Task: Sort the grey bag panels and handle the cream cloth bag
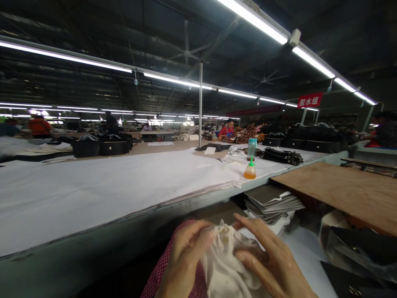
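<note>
Both hands were low in the head view, at 6 o'clock, working a crumpled white cloth point(225, 256). Left hand point(182, 260) had its fingers curled onto the cloth's left side, thumb pressed into the bunched top. Right hand point(273, 258) lay over the right side with fingers stretched out flat, pinning more than pinching. The cloth sat between the two palms, just above a red-checked fabric point(161, 269) at 7 o'clock.

Step in hand, as a judgement: bunching or wadding the cloth into a pad. The next move would call for a firmer right-hand grip, since those fingers were only resting.

At 1 o'clock from the hands, a stack of grey sheets point(273, 203) sat under the edge of the long white-covered table point(93, 190). Further out at 1 o'clock stood an orange squeeze bottle point(249, 170) with a green nozzle, and behind it a teal-capped bottle point(252, 149). A brown board point(341, 190) lay at 3 o'clock.

Writing: red hanging sign point(310, 100) at 2 o'clock, white characters, probably 胶水组. Bottle labels were too small to read.
</note>
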The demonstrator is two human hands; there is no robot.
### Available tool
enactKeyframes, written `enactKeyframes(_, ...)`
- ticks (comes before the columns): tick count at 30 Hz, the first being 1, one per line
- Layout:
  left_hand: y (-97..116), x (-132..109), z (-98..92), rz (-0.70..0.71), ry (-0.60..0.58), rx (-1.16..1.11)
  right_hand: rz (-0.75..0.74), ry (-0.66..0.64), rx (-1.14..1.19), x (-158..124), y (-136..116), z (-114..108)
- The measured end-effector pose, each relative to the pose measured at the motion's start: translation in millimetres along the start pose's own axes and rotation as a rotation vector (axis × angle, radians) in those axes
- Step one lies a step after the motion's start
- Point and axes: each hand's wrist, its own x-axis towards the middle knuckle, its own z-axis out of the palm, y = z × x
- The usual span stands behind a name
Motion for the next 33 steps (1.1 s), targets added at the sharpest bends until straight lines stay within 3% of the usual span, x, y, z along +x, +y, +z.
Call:
enactKeyframes(2, -2, -1, -0.5, -0.06, -0.009, -0.136, 0.269, -0.138, 0.218, 1, -6, -3)
enactKeyframes(4, -4, 0, -1.7, -0.125, -0.011, -0.266, 0.478, -0.115, 0.344, 2, -15, -6)
enactKeyframes(9, 4, 11, -4.3, -0.181, -0.334, -0.52, 0.629, 0.263, 0.336, 0, -14, -24)
enactKeyframes(14, 17, 17, -14.5, -0.087, -0.348, -0.612, 0.813, 0.666, 0.448, -4, 10, -51)
enactKeyframes(16, 19, 18, -16.2, -0.074, -0.313, -0.68, 0.843, 0.635, 0.394, -1, 16, -56)
enactKeyframes(18, 18, 18, -15.5, -0.081, -0.271, -0.754, 0.792, 0.513, 0.279, 3, 20, -53)
enactKeyframes(21, 15, 19, -13.5, -0.107, -0.229, -0.821, 0.612, 0.418, 0.041, 12, 27, -36)
enactKeyframes(24, 12, 20, -14.3, -0.131, -0.204, -0.851, 0.52, 0.443, -0.096, 20, 39, -12)
enactKeyframes(29, 10, 21, -17.3, -0.138, -0.158, -0.842, 0.479, 0.413, -0.089, 28, 60, 17)
enactKeyframes(33, 9, 21, -15.5, -0.109, -0.129, -0.802, 0.523, 0.329, 0.037, 26, 63, 19)
